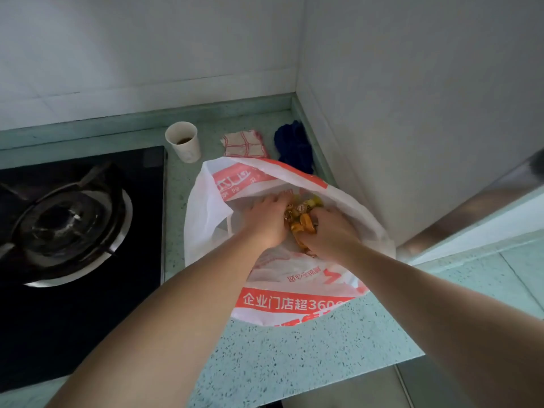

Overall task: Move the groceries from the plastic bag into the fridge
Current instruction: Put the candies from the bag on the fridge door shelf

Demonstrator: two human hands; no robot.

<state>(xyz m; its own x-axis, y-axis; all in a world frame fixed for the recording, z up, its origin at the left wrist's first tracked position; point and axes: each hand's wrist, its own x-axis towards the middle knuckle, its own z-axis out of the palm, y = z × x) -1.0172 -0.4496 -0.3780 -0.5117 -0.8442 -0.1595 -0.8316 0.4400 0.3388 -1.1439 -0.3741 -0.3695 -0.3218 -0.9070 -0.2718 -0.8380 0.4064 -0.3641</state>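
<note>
A white plastic bag [212, 213] with red print lies open on the pale green counter [294, 363]. Inside it sits a heap of small sweets [301, 214] in gold and yellow wrappers. Both my hands reach into the bag's mouth. My left hand [266, 219] lies on the left side of the heap, fingers stretched forward and touching the sweets. My right hand [331, 231] curls its fingers round a clump of sweets on the right side. The rest of the bag's contents is hidden under my hands and the plastic.
A black gas hob [73, 231] with a burner fills the left. Behind the bag stand a paper cup [183, 141], a red-checked cloth [244, 144] and a dark blue cloth [293, 145]. A white wall [412, 98] rises on the right. A steel-edged surface [485, 213] shows at the right.
</note>
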